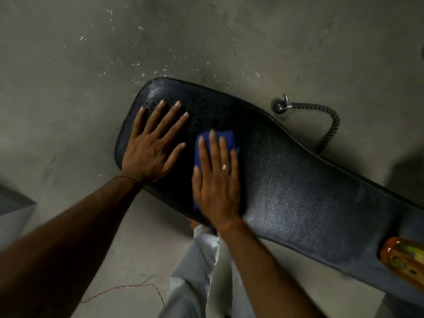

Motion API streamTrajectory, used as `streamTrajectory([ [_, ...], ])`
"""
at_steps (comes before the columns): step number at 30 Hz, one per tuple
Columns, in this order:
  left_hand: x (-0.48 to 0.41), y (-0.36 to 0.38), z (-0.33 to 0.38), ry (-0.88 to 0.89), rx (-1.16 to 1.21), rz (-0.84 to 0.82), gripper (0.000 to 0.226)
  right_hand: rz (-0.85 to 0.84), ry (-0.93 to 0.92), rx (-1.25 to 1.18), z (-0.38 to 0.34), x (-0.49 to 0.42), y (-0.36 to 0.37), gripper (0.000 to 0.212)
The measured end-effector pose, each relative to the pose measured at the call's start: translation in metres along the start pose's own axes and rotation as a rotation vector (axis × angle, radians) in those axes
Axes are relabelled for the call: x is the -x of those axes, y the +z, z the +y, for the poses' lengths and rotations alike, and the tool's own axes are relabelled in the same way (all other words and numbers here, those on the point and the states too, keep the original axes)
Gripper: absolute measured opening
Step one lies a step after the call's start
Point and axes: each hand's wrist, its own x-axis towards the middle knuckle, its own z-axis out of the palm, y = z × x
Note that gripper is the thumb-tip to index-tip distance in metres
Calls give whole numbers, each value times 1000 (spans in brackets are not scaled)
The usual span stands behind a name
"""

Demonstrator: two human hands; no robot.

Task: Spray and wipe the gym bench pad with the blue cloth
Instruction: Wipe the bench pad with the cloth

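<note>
The black gym bench pad (298,180) runs from the upper middle down to the right edge. My left hand (152,148) lies flat with spread fingers on the pad's wide end. My right hand (216,182) presses flat on the folded blue cloth (226,137), which lies on the pad just right of my left hand; most of the cloth is hidden under the palm. An orange spray bottle (401,255) lies on the pad at the lower right, cut off by the frame edge. The pad's surface looks shiny near its far end.
A black rope cable attachment with a rubber ball end (321,118) lies on the concrete floor (91,65) behind the pad. A thin wire (128,288) trails on the floor at the bottom. My grey trouser leg (195,271) stands below the pad. A grey block (13,210) sits at the left edge.
</note>
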Motion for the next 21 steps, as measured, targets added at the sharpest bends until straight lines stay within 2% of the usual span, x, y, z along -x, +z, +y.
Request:
streamTrajectory([
  [4,2,3,0,-2,10,25,65,94,159,23,15,-109,-13,64],
  [7,2,2,-2,-34,29,51,64,126,235,-2,7,-117,-13,64],
  [9,4,3,-2,-90,34,63,65,112,205,-7,-16,-66,-7,64],
  [13,6,8,-3,-212,92,80,66,17,-22,-6,-40,33,12,66],
  [17,6,13,-5,-235,186,127,62,33,-78,30,-24,-29,5,63],
  [21,7,13,-8,-224,245,155,64,128,68,21,-26,-114,-2,66],
])
